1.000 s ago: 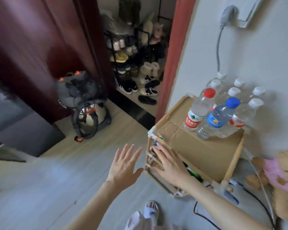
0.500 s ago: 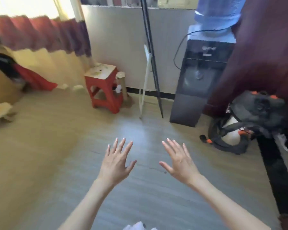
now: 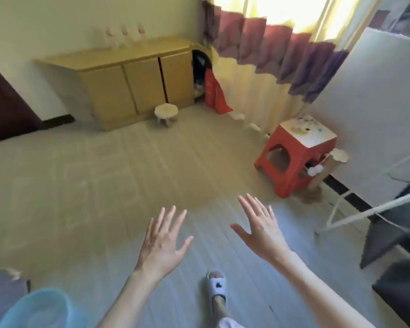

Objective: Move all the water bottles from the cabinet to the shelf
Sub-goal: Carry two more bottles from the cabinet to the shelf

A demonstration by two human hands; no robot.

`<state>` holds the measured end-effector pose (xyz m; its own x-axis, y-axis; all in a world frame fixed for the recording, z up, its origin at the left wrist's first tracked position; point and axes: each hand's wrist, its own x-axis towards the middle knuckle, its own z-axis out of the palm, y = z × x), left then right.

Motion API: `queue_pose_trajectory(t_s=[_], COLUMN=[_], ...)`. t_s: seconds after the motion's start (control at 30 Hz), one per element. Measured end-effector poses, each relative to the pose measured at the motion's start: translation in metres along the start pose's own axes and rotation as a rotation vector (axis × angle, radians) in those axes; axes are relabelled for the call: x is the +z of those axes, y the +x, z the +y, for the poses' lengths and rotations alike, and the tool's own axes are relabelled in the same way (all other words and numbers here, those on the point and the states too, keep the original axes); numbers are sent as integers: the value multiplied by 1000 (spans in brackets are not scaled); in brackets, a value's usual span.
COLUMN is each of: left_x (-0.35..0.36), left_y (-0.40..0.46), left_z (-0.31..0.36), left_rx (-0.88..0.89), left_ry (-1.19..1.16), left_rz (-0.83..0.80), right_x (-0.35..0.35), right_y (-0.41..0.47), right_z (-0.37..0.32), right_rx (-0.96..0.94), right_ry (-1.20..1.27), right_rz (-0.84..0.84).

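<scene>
Our left hand (image 3: 162, 242) is held out over the floor (image 3: 100, 185) at 6 o'clock, fingers straight and spread, holding nothing. Our right hand (image 3: 262, 229) is just beside it toward 5 o'clock, likewise flat, fingers apart and empty. Below and between them, one foot in a white slipper (image 3: 216, 286) stands on the planks. A blue tub (image 3: 37, 308) sits blurred at 7 o'clock. At 3 o'clock a red stool (image 3: 294, 157) stands by the wall, with a white rack (image 3: 365, 211) past it toward 4 o'clock. Well ahead, at 11 o'clock, the cabinet (image 3: 133, 84) stands against the far wall, its three doors closed. On its top, near the wall, we see a few clear bottles (image 3: 124, 36), blurred, with reddish caps. A small round stool (image 3: 166, 113) stands on the floor in front of the cabinet, and a red bag (image 3: 214, 93) leans at its right end under the curtain (image 3: 265, 43).
</scene>
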<state>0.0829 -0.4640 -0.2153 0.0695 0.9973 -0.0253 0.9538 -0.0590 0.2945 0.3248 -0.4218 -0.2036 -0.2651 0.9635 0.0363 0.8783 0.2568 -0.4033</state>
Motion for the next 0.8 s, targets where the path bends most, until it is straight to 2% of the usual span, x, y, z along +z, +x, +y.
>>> queue_pose_trajectory(t_s=[0.13,0.4,0.6,0.8], left_x=[-21,-76,-84,-126], left_y=[83,229,335,480], left_z=[-46,-126,-207,-308], left_rx=[-161,-326,-407,-388], left_ry=[-36,-45,-44,-21], left_rz=[74,238,158,151], right_x=[5,10,49,64], right_y=[121,345,484,658], right_z=[-9,-59,-85,-145], right_rx=[-101,-308,-323,-318], right_ry=[2,4,-26,-23], right_rz=[-58,-96,-208,-166])
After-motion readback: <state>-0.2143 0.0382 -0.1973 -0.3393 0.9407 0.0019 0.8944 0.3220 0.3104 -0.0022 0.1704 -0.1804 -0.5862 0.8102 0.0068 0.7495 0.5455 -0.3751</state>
